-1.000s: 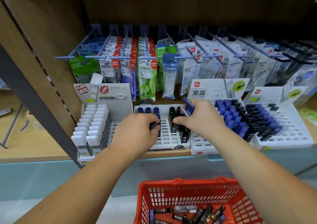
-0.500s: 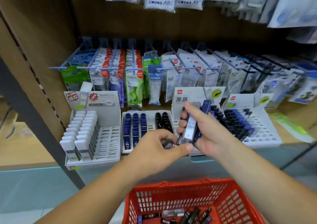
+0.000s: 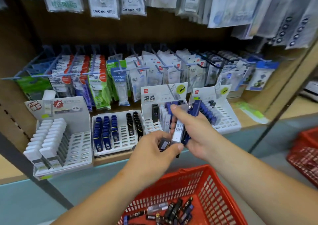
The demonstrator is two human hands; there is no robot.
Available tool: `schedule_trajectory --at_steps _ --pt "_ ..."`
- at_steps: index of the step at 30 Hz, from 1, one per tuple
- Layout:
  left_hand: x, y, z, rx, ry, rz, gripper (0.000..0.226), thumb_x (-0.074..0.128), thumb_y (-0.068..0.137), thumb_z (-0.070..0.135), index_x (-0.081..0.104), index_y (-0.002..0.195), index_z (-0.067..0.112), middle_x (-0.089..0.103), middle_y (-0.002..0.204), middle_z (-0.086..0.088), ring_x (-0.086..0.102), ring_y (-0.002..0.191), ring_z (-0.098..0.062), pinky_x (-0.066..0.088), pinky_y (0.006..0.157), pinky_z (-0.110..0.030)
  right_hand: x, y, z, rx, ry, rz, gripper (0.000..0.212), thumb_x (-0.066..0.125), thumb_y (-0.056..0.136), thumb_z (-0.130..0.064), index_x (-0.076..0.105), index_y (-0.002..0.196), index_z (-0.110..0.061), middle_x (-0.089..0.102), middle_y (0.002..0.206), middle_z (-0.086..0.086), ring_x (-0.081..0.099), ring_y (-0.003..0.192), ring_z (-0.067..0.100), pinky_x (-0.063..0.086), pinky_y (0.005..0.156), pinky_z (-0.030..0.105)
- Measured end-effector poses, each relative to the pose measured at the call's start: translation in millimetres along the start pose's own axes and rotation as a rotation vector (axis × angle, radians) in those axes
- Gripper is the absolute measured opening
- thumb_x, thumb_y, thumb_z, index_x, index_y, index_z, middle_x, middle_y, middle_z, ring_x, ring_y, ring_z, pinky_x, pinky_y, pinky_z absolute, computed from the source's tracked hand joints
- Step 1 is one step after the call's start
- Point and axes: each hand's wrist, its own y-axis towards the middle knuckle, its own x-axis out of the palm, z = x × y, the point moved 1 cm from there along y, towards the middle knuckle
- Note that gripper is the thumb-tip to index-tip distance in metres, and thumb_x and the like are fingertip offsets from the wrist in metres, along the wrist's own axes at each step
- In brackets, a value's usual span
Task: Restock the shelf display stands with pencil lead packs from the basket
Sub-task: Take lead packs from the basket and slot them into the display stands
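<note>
My right hand [image 3: 194, 131] grips a bunch of pencil lead packs [image 3: 179, 130], a clear one marked HB 0.5 and several blue ones, in front of the shelf edge. My left hand [image 3: 154, 154] pinches the lower end of one dark pack [image 3: 163, 144] from that bunch. Several white display stands sit on the shelf: one with blue and black packs [image 3: 118, 130], one with a black and several clear packs [image 3: 154, 114], one with blue packs at the right [image 3: 222, 114]. A red basket [image 3: 211, 187] with several loose packs [image 3: 172, 211] is below my arms.
A stand of white erasers [image 3: 51, 138] is at the left. Correction tapes and refills hang on hooks [image 3: 103, 75] behind the stands and from the shelf above. A second red basket [image 3: 306, 154] is at the right edge. A dark upright post [image 3: 20, 157] frames the shelf's left side.
Both hands pulled back from the blue-and-black stand toward the shelf's front edge. My left hand now pinches a pack from the bunch in my right. The view tilted up.
</note>
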Motion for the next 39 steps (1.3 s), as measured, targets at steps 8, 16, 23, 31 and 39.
schedule_trajectory --at_steps 8,16,23,31,39 --pt "25.8 9.8 3.1 -0.094 -0.015 -0.099 0.026 0.052 0.106 0.034 0.064 0.097 0.013 0.059 0.046 -0.003 0.047 0.032 -0.015 0.037 0.040 -0.018 -37.5 1.0 2.9 0.101 0.216 0.262 0.013 0.071 0.096 -0.017 0.062 0.093 -0.008 0.062 0.066 0.009 0.062 0.052 0.022 0.056 0.053 0.034" --pt "2.9 25.1 -5.7 -0.212 -0.139 -0.042 0.021 0.050 0.108 0.025 0.064 0.103 0.010 0.080 0.085 0.001 0.043 0.039 -0.020 0.033 0.041 -0.018 -54.0 33.9 14.4 0.071 0.093 0.312 0.017 0.070 0.098 -0.021 0.060 0.095 -0.008 0.054 0.059 0.006 0.046 0.042 0.019 0.044 0.044 0.029" --pt "-12.5 41.6 -24.2 -0.268 -0.182 0.021 0.025 0.064 0.100 0.021 0.072 0.082 0.006 0.047 0.044 0.007 0.034 0.038 -0.012 0.026 0.039 -0.017 -39.3 43.0 17.6 0.099 -0.053 -0.055 0.023 0.078 0.090 -0.027 0.066 0.096 -0.009 0.059 0.068 0.005 0.039 0.049 0.019 0.036 0.047 0.029" --pt "-15.6 67.1 -32.0 0.045 0.108 -0.052 0.044 0.072 0.095 0.021 0.062 0.133 0.040 0.060 0.078 0.007 0.053 0.061 -0.003 0.050 0.062 -0.019 -32.1 45.9 17.5 -0.042 -0.305 -0.184 0.022 0.078 0.090 -0.027 0.071 0.098 -0.008 0.052 0.059 0.010 0.041 0.045 0.022 0.037 0.045 0.031" --pt "-11.9 95.1 -41.0 0.239 0.370 0.106 0.030 0.061 0.102 0.019 0.064 0.130 0.031 0.061 0.078 0.015 0.057 0.069 0.000 0.042 0.067 -0.010 -69.2 48.5 12.2 0.014 -0.185 -0.038 0.028 0.077 0.090 -0.034 0.062 0.092 -0.011 0.055 0.072 0.010 0.042 0.048 0.020 0.038 0.048 0.030"
